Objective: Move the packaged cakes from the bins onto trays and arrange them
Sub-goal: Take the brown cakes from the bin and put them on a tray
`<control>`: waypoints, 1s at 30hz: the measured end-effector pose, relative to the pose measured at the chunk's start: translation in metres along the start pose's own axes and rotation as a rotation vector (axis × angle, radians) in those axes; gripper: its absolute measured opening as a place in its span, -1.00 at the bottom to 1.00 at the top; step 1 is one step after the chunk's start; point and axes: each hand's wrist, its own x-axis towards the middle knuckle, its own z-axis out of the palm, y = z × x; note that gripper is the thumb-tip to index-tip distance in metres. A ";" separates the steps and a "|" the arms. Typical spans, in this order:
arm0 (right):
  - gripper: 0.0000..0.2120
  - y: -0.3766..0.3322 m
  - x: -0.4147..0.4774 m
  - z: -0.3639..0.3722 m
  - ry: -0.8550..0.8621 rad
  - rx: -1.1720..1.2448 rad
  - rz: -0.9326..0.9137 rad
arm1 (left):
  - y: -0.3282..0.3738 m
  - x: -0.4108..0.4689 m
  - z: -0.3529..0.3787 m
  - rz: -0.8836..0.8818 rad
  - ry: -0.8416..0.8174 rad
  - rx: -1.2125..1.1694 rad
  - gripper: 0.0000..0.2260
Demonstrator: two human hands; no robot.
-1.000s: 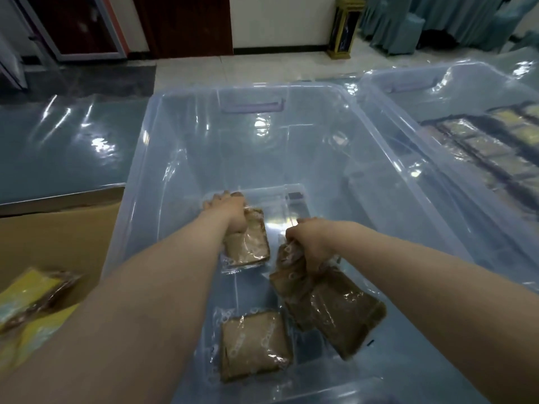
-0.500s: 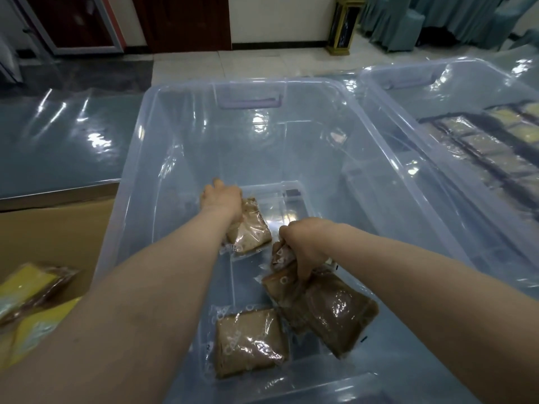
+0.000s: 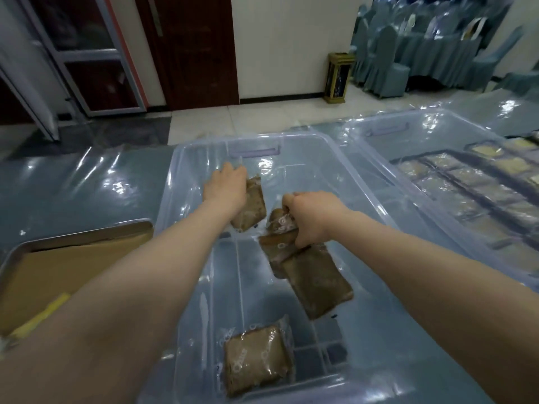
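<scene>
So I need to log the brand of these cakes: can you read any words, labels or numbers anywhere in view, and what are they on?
Nothing can be read for certain.
Loose packaged cake on the clear bin floor: pale printing on the wrapper, too blurred to read.
Packs in the right hand: ring-shaped white marks, no readable letters.
Pack in the left hand: print blurred.
Gold floor stand: no text visible.
</scene>
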 end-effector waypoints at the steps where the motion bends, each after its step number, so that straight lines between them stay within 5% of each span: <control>1: -0.50 -0.001 -0.004 -0.007 0.045 0.007 0.009 | 0.002 -0.003 -0.011 -0.001 0.023 -0.051 -0.73; 6: -0.39 -0.012 -0.034 -0.046 0.239 0.047 0.040 | 0.002 -0.028 -0.066 0.024 0.231 -0.100 -0.74; 10: -0.48 -0.026 -0.060 -0.080 0.423 0.052 0.040 | -0.012 -0.059 -0.110 0.053 0.404 -0.184 -0.72; 18: -0.50 -0.079 -0.087 -0.153 0.821 0.190 0.039 | -0.097 -0.125 -0.193 -0.006 0.729 -0.281 -0.77; 24: -0.45 -0.192 -0.071 -0.190 0.941 0.304 -0.105 | -0.212 -0.196 -0.216 -0.123 0.844 -0.304 -0.78; 30: -0.46 -0.363 -0.036 -0.171 0.839 0.376 -0.254 | -0.368 -0.302 -0.200 -0.307 0.789 -0.237 -0.75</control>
